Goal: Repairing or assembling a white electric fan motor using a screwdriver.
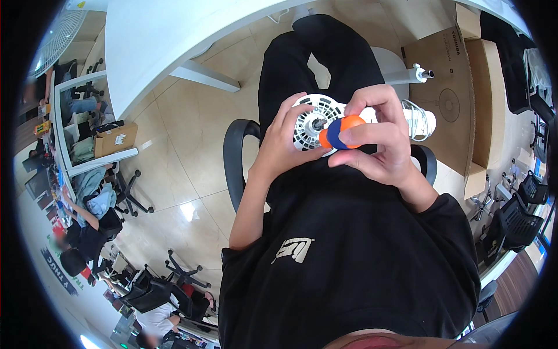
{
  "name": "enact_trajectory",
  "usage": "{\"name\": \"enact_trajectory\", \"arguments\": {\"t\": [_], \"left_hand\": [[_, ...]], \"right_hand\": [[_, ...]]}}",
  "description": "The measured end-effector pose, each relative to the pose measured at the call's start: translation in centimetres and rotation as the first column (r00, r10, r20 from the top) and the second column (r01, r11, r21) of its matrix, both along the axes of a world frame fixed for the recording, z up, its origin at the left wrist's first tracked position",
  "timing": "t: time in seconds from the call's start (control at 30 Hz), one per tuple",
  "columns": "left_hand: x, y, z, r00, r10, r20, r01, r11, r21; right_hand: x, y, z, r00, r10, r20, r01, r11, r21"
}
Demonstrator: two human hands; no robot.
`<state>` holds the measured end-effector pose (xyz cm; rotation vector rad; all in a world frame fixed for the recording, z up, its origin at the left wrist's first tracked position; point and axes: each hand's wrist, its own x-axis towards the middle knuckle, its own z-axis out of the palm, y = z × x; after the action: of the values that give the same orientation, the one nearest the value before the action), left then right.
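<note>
Over my lap is a white fan motor housing [308, 106], round, with a slotted grille and a metal shaft [318, 123] sticking out of its middle. My left hand [283, 139] grips its left rim, with the thumb along the lower edge. In my right hand [378, 136] is a stubby orange-and-blue screwdriver [336, 135], its thick handle pinched between thumb and fingers. The narrow orange end lies over the housing's lower right part; any blade is hidden. To the right of my right hand, a looped white cord [417, 121] lies against another white part of the fan.
A white fan stand [404, 75] with a metal tube end stands beyond my right hand. Next to it is an opened cardboard box [436, 99]. A white table [151, 46] curves across the far left. Chair armrests [234, 157] flank me. Other people sit at desks far left.
</note>
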<state>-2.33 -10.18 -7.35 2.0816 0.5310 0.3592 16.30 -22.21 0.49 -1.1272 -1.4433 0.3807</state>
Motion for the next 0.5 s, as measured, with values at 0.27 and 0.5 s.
{"name": "enact_trajectory", "arguments": {"t": [0.27, 0.5], "left_hand": [[0.0, -0.1, -0.7, 0.998, -0.009, 0.059, 0.009, 1.000, 0.009], [0.0, -0.1, -0.2, 1.000, 0.012, 0.009, -0.011, 1.000, -0.005]], "right_hand": [[0.7, -0.3, 0.9, 0.993, 0.104, 0.053, -0.103, 0.995, -0.012], [0.1, -0.6, 0.7, 1.000, -0.003, 0.009, 0.003, 0.999, -0.043]]}}
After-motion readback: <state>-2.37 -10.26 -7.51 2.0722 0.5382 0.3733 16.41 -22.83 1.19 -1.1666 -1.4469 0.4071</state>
